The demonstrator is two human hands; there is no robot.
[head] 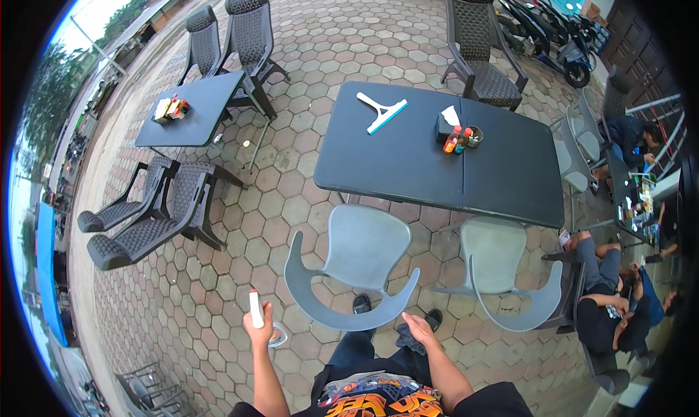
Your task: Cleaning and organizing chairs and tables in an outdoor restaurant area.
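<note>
My left hand is closed around a spray bottle with a white trigger head and a red nozzle tip. Its clear body hangs below the fist, partly hidden. A crumpled dark grey cloth is in my right hand, beside my leg. Both hands are low, on the near side of two grey plastic chairs. Beyond the chairs stands a black folding table. A white squeegee with a blue blade edge lies on its left half, out of reach of either hand.
Near the table's centre seam stand a black tissue box, sauce bottles and a round container. Brown woven-pattern chairs surround a smaller table at left. Several people sit at right. Parked motorbikes stand at the back right on hexagonal paving.
</note>
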